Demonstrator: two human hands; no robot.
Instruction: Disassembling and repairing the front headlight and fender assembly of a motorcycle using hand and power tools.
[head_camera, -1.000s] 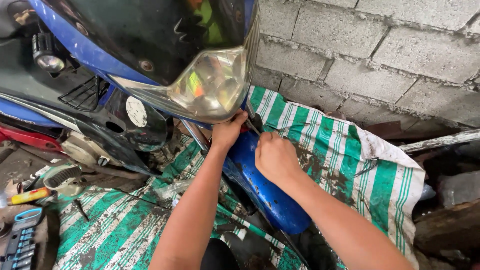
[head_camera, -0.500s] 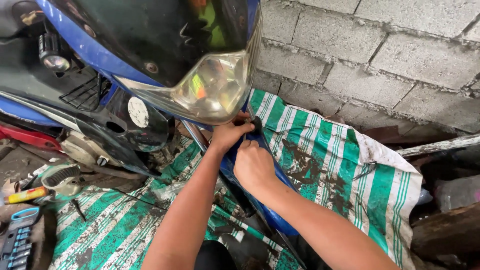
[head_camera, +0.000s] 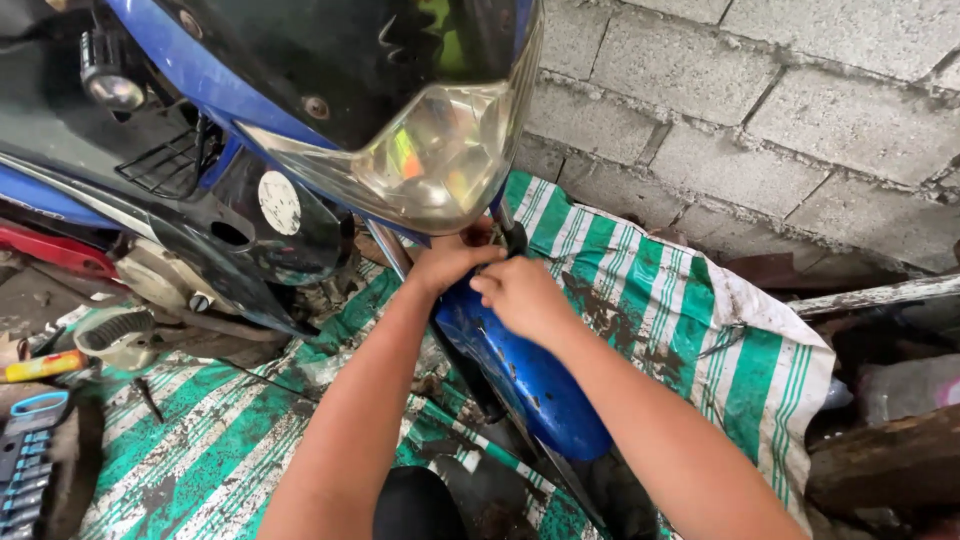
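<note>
Fender (head_camera: 530, 385), head view: blue, scuffed and mud-flecked, it sits under the headlight (head_camera: 440, 165) over a green-striped tarp (head_camera: 640, 300) by a block wall (head_camera: 760, 110), and appears still mounted on the bike, so whatever fastens its top end looks partly worked at most. Left hand (head_camera: 450, 262) is curled close at the fork leg (head_camera: 505, 235) just above the fender, grip contents hidden; right hand (head_camera: 520, 297) rests on the fender's upper edge, fingers pinched narrow on something too small to tell.
</note>
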